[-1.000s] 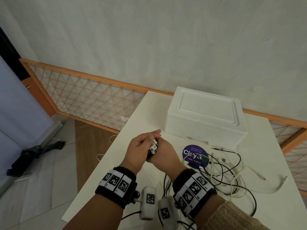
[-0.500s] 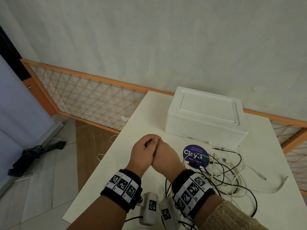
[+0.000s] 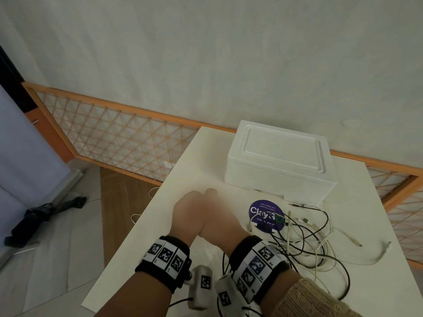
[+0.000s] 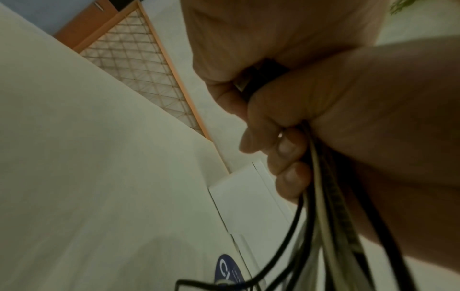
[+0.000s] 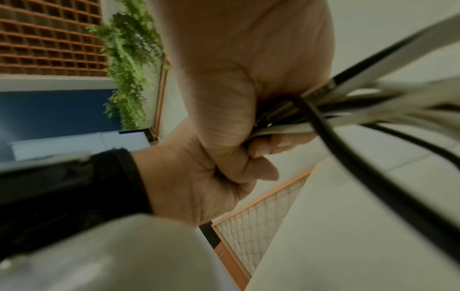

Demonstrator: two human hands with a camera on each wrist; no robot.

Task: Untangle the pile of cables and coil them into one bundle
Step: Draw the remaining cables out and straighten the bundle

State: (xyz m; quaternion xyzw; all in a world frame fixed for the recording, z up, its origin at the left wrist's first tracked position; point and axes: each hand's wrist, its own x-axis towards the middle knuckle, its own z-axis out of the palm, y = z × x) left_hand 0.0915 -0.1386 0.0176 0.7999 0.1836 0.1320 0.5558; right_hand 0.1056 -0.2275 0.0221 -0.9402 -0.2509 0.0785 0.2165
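Pressing together above the desk [image 3: 146, 227], the left hand [image 3: 186, 215] and right hand [image 3: 219, 223] are curled around a bunch of black and white cables [image 4: 321, 196]. The loose cable tangle [image 3: 304, 239] lies right of the hands. Beyond it stands a closed foam box [image 3: 279, 161], contents unseen. Since a second ago, the white connector has been hidden between the hands.

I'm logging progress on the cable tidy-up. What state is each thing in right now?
left hand: curled, pressed against the right hand
right hand: grips several cable ends
cables: mostly a loose tangle on the table, not coiled
foam box: lid on
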